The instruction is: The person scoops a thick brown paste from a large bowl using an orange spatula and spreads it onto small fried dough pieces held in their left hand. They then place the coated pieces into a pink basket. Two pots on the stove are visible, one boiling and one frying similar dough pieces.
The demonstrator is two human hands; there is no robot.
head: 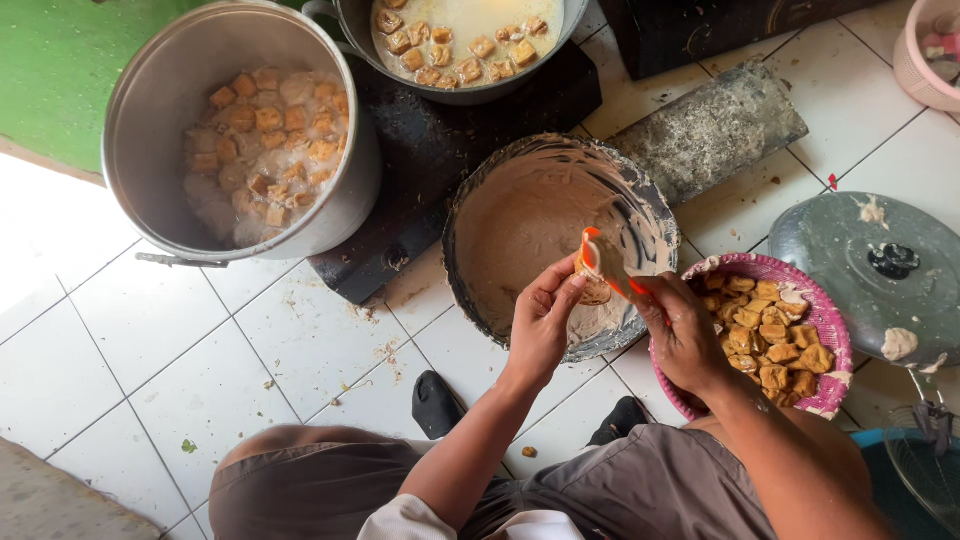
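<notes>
While left hand [541, 322] pinches tofu [594, 291] | right grip [680, 330] clasps spatula [603, 259] | batter bowl [640, 215] beneath

Brushed metal pot [150, 120], paste-smeared metal bowl [655, 215], woven pink plastic basket [825, 310], glossy white floor tiles [150, 330], orange plastic spatula [592, 250]

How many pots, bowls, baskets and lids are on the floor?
Metal pots: 2, the big pot and the pot on the stove.
Batter bowl: 1.
Pink basket: 1.
Grey lid: 1.
Total: 5.
The left hand holds a tofu piece; the right hand holds an orange spatula.
</notes>
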